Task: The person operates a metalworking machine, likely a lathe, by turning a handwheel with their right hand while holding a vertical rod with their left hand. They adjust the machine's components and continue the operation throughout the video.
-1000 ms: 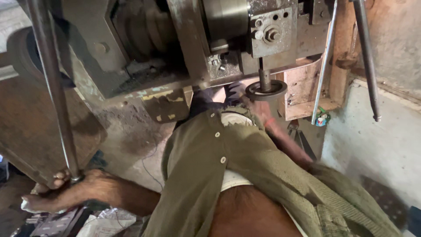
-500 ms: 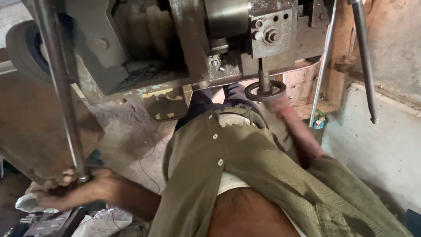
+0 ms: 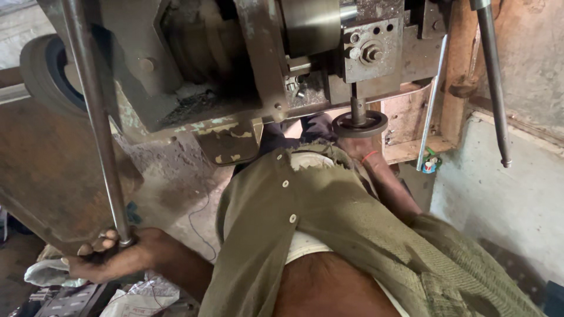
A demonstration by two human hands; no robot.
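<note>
Gripping the lower end of a long steel lever rod (image 3: 94, 126), the left hand (image 3: 108, 258) has its fingers (image 3: 97, 243) curled tightly around the bar, low at the left of the view and just above a litter of crumpled paper and plastic (image 3: 141, 293). The rod's long axis runs nearly upright, tilting slightly leftward toward its top, which leaves the picture at the upper edge in front of the grey machine body (image 3: 235, 64); so the rod stretches up and away from the fingers, and the left hand is the one on it while the right is well apart on the other side of the torso. The right hand (image 3: 352, 147) reaches forward under the machine head, just beneath a round dark metal disc (image 3: 359, 124) that hangs on a short vertical spindle (image 3: 357, 108); whether those fingers are closed on anything I cannot tell, since the disc and the shirt hide most of them, though an orange band shows at the wrist (image 3: 370, 156). Between the two arms lies the person's olive button-up shirt (image 3: 329, 223), open over the belly. Farther out, a rubber-rimmed wheel (image 3: 44, 70) sits at the upper left, a second thin rod (image 3: 492, 82) hangs at the right before a pale plastered wall (image 3: 505, 199), and a brown metal panel (image 3: 47, 176) stands behind the gripped rod.
</note>
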